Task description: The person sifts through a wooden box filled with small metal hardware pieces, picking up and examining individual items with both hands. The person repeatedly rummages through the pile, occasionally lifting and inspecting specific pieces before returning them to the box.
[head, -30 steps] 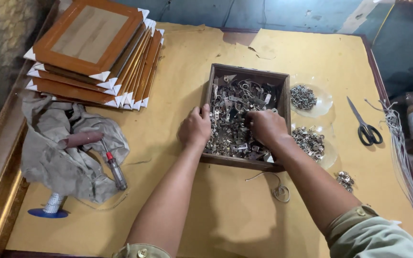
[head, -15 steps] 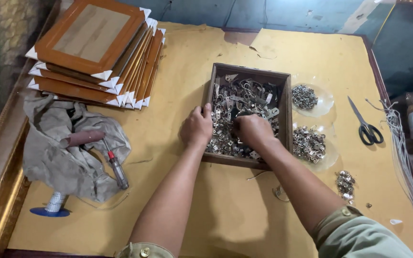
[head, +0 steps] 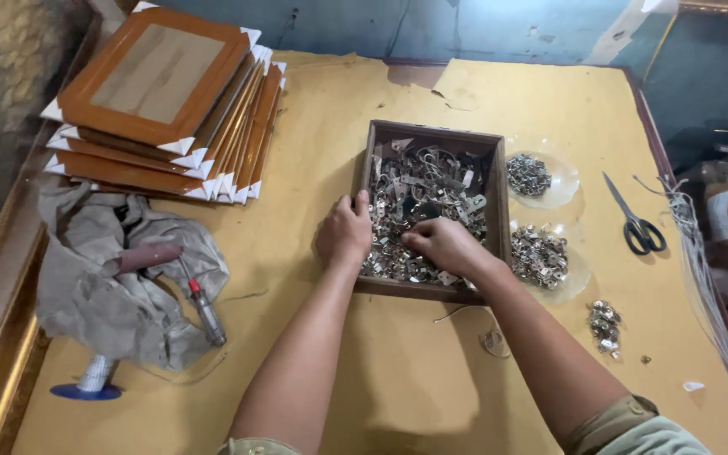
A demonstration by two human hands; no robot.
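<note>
— Where are the hands?

— Both at the shallow wooden tray [head: 499, 177] in the middle of the yellow-papered surface [head: 398, 371]. The left hand [head: 345, 233] grips the tray's left wall, thumb hooked over the rim. The right hand [head: 446, 244] is inside, fingers curled down into the small metal clips [head: 427, 190]; I cannot tell whether it has any pinched.

— What lies around it?

— Just right of the tray, two clear dishes of clips: the far dish [head: 559, 190] and the near dish [head: 568, 282]. A loose little pile [head: 604, 324] sits nearer. Black-handled scissors [head: 634, 221] lie further right. Far left, a stack of wooden frames [head: 162, 105]; near left, crumpled paper [head: 103, 286] with a screwdriver [head: 204, 307] on it.
</note>
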